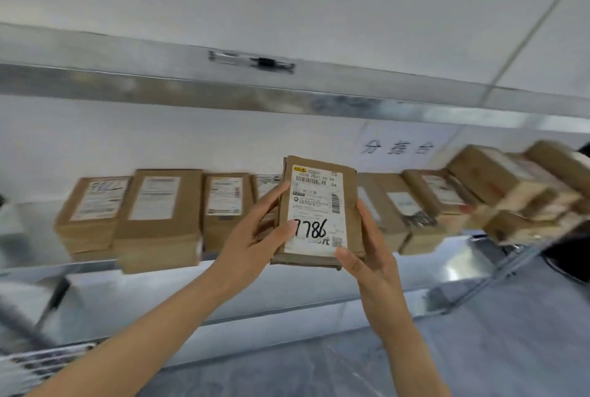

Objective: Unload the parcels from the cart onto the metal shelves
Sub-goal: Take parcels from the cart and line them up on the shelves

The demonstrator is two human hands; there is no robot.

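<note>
I hold a flat brown parcel (pixel 319 205) upright in front of the metal shelf (pixel 287 281). Its white label faces me, with "7786" handwritten in black. My left hand (pixel 255 237) grips the parcel's left edge, thumb on the label. My right hand (pixel 367 256) grips the right edge and lower corner. A row of similar brown parcels (pixel 159 211) stands along the shelf behind it, with a gap directly behind the held parcel. The cart is out of view.
Another metal shelf board (pixel 223 90) runs overhead. More parcels (pixel 510 186) are stacked at the right end of the shelf. A white paper sign (pixel 399 146) hangs on the wall behind. Grey floor shows at the lower right.
</note>
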